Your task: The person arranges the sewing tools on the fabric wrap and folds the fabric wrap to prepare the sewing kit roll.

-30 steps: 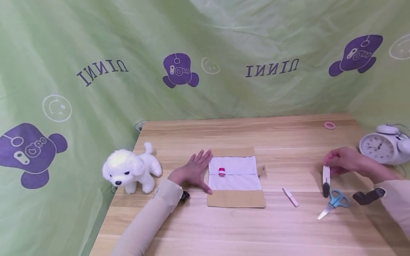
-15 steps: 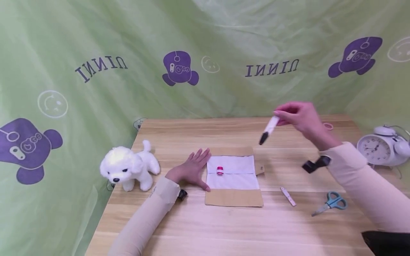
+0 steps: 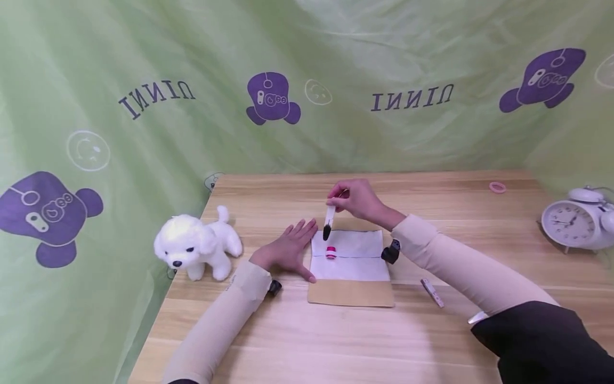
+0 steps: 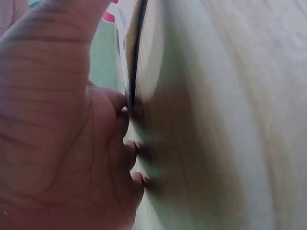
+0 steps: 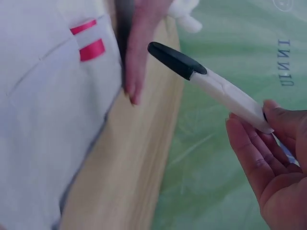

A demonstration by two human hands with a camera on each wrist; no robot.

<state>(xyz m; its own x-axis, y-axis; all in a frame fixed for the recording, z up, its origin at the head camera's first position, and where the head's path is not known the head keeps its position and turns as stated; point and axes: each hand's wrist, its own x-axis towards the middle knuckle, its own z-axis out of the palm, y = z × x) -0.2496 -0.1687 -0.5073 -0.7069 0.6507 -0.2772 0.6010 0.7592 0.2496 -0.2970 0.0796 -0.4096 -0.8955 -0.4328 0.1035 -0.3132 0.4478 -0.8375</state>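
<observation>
My right hand point(image 3: 360, 200) pinches a white marker point(image 5: 230, 98) by its end, its black cap pointing down over the upper part of an opened fabric pouch point(image 3: 350, 293). The pouch has tan ends and a white lining. A small red roll point(image 3: 331, 252), held under a white band, sits on the lining; red also shows on both sides of the band in the right wrist view. My left hand point(image 3: 288, 250) rests at the pouch's left edge with fingers spread, thumb and fingertips touching it. In the left wrist view the fingertips reach down to the wood.
A white plush dog point(image 3: 196, 245) stands on the left. At right are a small printed white-pink stick point(image 3: 432, 293), a white alarm clock point(image 3: 571, 221) and a pink ring point(image 3: 497, 187). A scissor blade point(image 3: 477, 318) shows beside my right sleeve, the handles hidden. Green cloth point(image 3: 216, 138) hangs behind.
My right hand has lifted the marker from the right side near the scissors and carried it left over the pouch. The left hand has stayed at the pouch's edge.
</observation>
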